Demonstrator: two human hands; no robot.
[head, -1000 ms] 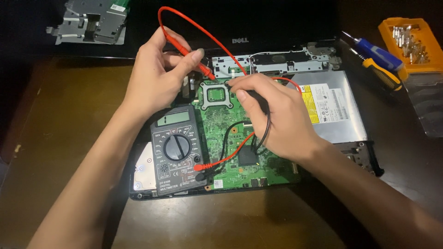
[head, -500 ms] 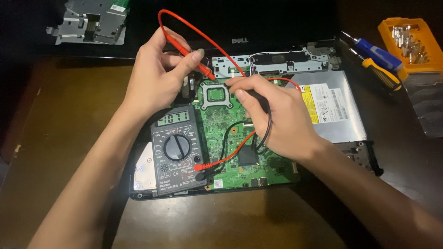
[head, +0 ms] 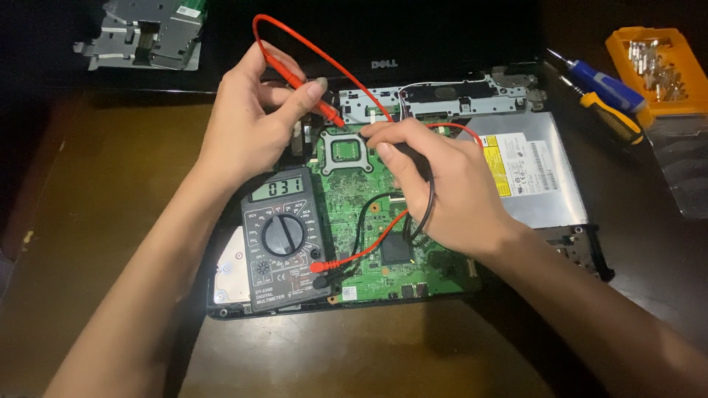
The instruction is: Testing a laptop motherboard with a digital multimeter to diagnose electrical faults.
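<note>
My left hand (head: 247, 121) pinches a red test probe (head: 313, 99), its tip angled down at the top edge of the green circuit board (head: 369, 221) inside an opened laptop base. My right hand (head: 442, 188) grips a black test probe (head: 409, 155) and presses its tip near the square chip socket (head: 345, 151). A dark grey multimeter (head: 280, 239) with a lit digit display and round dial lies on the board's left side. Red and black leads (head: 361, 247) run from its jacks to the probes.
A silver optical drive (head: 535, 173) sits in the laptop base on the right. Two screwdrivers (head: 605, 99), blue-handled and yellow-handled, lie at the upper right beside an orange parts tray (head: 653, 70). A grey metal bracket assembly (head: 144, 33) rests at the upper left on the wooden table (head: 96, 206).
Both hands stay on the probes at almost the same spots; the left hand's fingers and the red probe shift only slightly.
</note>
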